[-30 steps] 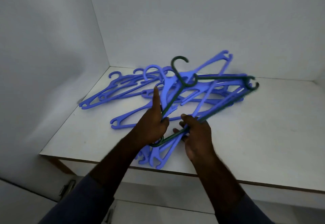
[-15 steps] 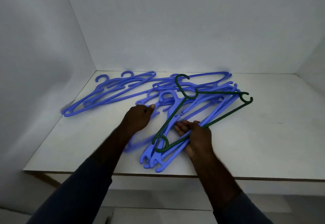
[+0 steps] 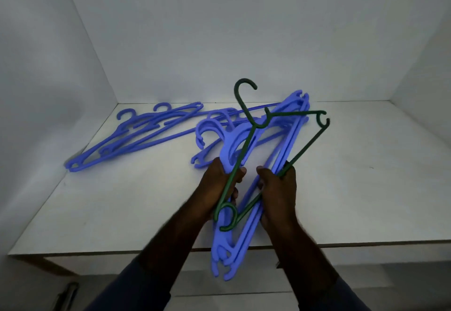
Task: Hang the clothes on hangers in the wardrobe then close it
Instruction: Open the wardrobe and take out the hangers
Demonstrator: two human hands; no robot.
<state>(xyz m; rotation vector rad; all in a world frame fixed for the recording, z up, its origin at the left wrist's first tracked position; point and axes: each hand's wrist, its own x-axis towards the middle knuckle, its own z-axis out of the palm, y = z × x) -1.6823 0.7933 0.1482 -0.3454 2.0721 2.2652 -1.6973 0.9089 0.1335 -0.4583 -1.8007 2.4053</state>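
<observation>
Both hands are clamped round a bundle of blue hangers (image 3: pixel 229 244), and a single green hanger (image 3: pixel 306 148) rides on top of it. Taking that green hanger as the mark: the left hand (image 3: pixel 217 188) wraps the blue shoulders just behind its left arm, while the right hand (image 3: pixel 278 196) closes on its bottom bar together with the blue bars beneath it. I'd say the two-sided grip is there to square the stack so the hooks line up and nothing snags.

The bundle's lower end hangs past the shelf (image 3: pixel 122 213) edge, below the green hanger's near corner. Off to the green hanger's left, a few loose blue hangers (image 3: pixel 127 139) lie flat on the shelf, apart from the held ones and probably left for later.

No clothes are in sight from here, so by my reckoning the hanging itself is not yet begun, and this is only the gathering of hangers inside the wardrobe (image 3: pixel 219 30).
</observation>
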